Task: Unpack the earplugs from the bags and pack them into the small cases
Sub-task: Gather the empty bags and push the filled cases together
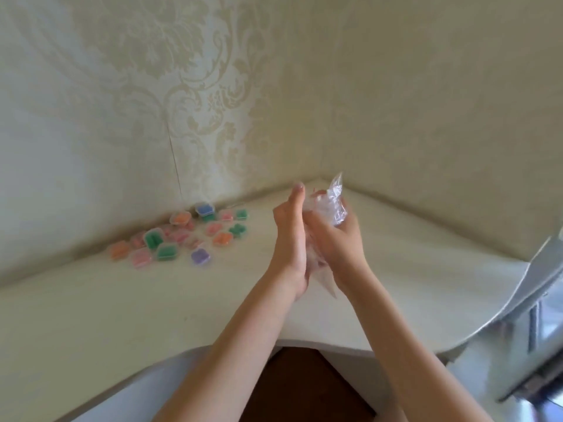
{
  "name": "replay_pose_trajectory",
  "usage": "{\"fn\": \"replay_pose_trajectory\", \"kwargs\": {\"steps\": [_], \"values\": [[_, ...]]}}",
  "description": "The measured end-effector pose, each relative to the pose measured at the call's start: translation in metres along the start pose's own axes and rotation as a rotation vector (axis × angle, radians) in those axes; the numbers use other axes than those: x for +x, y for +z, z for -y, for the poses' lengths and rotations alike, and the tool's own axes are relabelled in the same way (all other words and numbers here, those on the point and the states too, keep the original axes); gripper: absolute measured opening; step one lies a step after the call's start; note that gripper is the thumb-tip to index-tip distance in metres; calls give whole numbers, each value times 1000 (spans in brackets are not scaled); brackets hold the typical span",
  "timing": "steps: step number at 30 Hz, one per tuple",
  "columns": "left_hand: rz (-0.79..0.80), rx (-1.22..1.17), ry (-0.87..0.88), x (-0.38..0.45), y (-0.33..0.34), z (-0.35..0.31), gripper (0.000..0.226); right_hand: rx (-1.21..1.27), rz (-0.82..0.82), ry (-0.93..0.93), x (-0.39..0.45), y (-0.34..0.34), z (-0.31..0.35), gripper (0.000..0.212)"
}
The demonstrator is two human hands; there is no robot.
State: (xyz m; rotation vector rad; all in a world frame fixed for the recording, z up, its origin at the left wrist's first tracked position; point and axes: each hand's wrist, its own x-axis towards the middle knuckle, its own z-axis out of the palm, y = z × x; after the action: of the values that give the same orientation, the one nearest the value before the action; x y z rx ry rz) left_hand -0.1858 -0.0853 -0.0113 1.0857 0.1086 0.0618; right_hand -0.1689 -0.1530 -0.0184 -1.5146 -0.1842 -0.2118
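Observation:
A crumpled clear plastic bag (332, 205) with pinkish bits showing inside is held up between both hands above the pale table (152, 300). My right hand (338, 242) grips the bag with curled fingers. My left hand (289, 239) lies flat against the bag's left side, fingers straight and pointing up. Several small clear cases (179, 236) with orange, green, pink, blue and purple earplugs inside lie in a loose heap at the back left of the table, near the wall.
Patterned wallpaper (198, 102) closes the corner behind the table. A silvery metal object (527, 339) stands at the right edge. Dark floor (304, 388) shows below the table's front notch.

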Motion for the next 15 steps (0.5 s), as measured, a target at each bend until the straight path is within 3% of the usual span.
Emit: {"fn": "replay_pose_trajectory", "kwargs": {"steps": [4,7,11,15], "values": [[-31,-22,25,-15,43,34,80,-313,-85,-149,-34,-41,0,30],[117,-159,-55,-32,70,63,71,-551,-183,-244,-65,-85,-6,25],[279,-176,-185,-61,107,101,48,-570,-198,-269,-115,-146,-13,40],[205,-28,-351,-97,144,152,60,-346,-376,-192,-163,-198,-31,47]]}}
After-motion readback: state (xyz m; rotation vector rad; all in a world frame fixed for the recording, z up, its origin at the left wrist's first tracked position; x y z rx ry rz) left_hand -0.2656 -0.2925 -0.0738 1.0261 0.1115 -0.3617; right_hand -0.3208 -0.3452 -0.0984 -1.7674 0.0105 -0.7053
